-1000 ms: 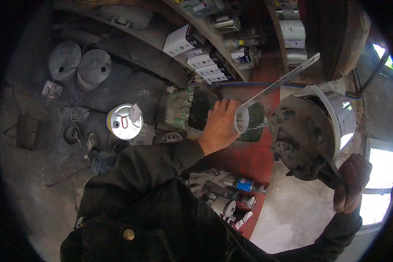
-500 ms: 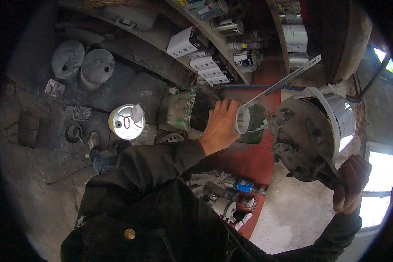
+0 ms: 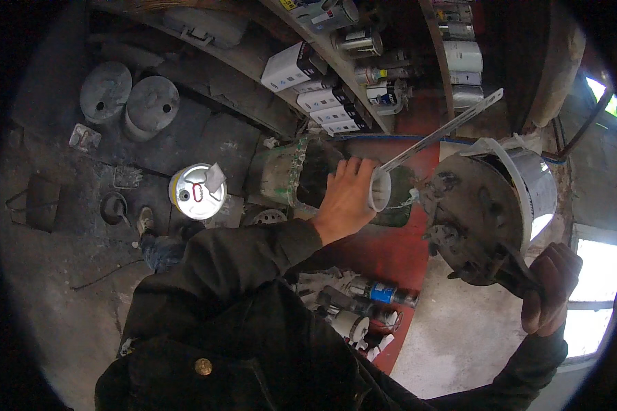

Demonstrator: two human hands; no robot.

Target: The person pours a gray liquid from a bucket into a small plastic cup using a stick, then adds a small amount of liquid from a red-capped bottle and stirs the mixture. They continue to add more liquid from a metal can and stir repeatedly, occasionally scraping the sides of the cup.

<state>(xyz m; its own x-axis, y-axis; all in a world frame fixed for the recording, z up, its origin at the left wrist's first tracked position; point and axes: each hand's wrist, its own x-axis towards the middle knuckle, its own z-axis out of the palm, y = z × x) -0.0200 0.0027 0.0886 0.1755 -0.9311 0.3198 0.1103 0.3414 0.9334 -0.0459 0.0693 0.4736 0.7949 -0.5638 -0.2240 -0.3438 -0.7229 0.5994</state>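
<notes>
My left hand (image 3: 348,195) is closed around a translucent plastic cup (image 3: 382,192) near the middle. From the cup a long flat metal stick (image 3: 452,127) with markings leans up to the right. My right hand (image 3: 554,286) grips the dark handle of a paint-crusted round lid (image 3: 469,219). That lid covers a can (image 3: 543,188) with a pale, shiny side and a white bail handle (image 3: 517,171). The can is tilted, its lid facing left toward the cup, with a gap between them. Whether anything flows from the can, I cannot tell.
A paint-streaked bin (image 3: 281,171) stands under the cup beside a red bench top (image 3: 418,246). Spray guns and a blue-labelled bottle (image 3: 382,292) lie nearer me. Boxes (image 3: 329,106) and tins (image 3: 463,55) fill shelves. A metal drum (image 3: 202,202) and larger drums (image 3: 154,103) stand left.
Both hands keep their holds, and the cup, stick and can stay nearly in place. The background has shifted very slightly left.
</notes>
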